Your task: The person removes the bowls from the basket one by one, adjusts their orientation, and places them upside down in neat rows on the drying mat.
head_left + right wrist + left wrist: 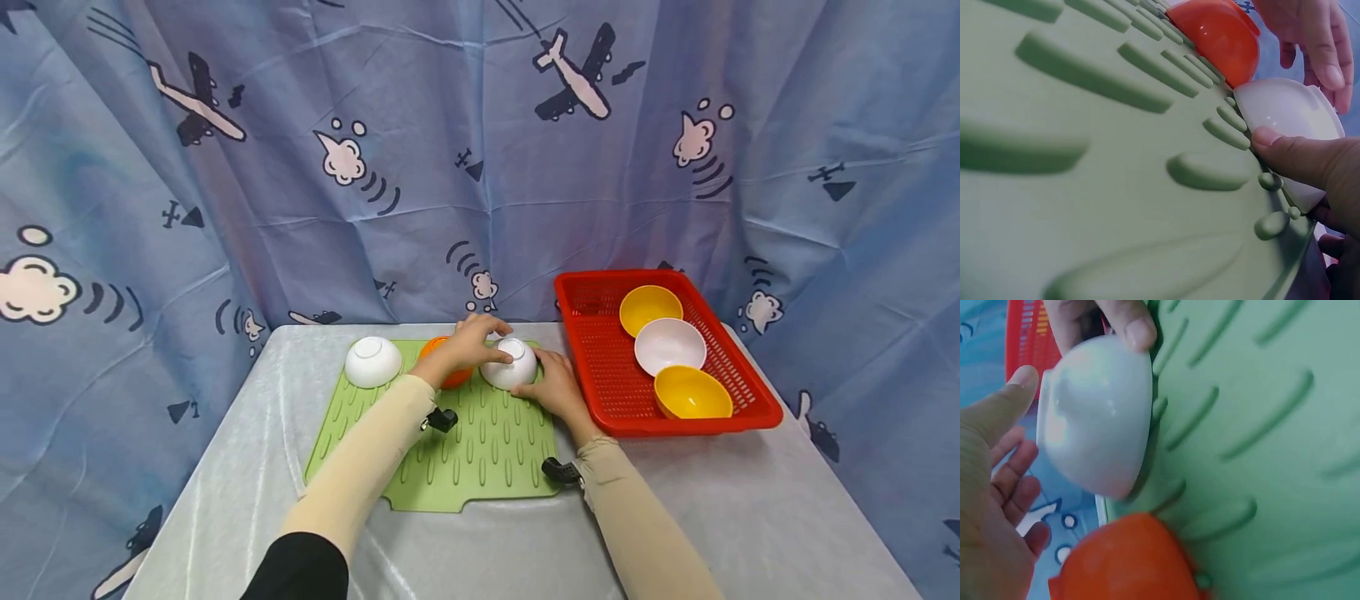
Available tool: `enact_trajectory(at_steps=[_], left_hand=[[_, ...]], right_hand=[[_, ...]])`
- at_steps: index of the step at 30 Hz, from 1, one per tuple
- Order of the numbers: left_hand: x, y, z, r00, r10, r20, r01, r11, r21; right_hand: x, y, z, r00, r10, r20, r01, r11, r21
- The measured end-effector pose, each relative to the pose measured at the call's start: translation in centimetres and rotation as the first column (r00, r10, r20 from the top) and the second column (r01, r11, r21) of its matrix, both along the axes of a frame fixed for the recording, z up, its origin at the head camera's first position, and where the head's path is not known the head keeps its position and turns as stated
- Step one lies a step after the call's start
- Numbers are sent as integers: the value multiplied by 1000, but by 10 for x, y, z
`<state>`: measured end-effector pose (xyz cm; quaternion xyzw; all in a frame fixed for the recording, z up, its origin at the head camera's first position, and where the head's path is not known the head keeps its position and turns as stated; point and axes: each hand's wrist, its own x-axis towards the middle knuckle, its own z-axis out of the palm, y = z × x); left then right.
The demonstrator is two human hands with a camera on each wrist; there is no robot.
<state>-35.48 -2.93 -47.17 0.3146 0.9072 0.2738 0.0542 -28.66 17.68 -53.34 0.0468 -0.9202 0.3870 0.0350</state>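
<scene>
A white bowl stands upside down at the back right of a green ridged mat. My right hand holds it from the right, thumb against its side near the rim and the other fingers behind it. Over its foot hovers my left hand, fingers spread and loosely bent, thumb close to the foot ring. Beside this bowl an orange bowl sits upside down, partly hidden by the left hand in the head view. Another white bowl lies inverted at the mat's back left.
A red plastic basket stands right of the mat, close to the right forearm. In it lie a yellow bowl, a white bowl and another yellow bowl, overlapping in a row. A patterned blue curtain hangs behind the table.
</scene>
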Motion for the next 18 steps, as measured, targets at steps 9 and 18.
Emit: enact_trajectory(at_steps=[9, 18], left_hand=[[3, 12, -7, 996, 86, -11, -86, 995, -43], [7, 13, -6, 995, 94, -21, -95, 993, -73]], right_hand=[[1, -2, 0, 1000, -6, 1, 6, 1000, 25], [35, -21, 29, 1000, -17, 0, 16, 990, 142]])
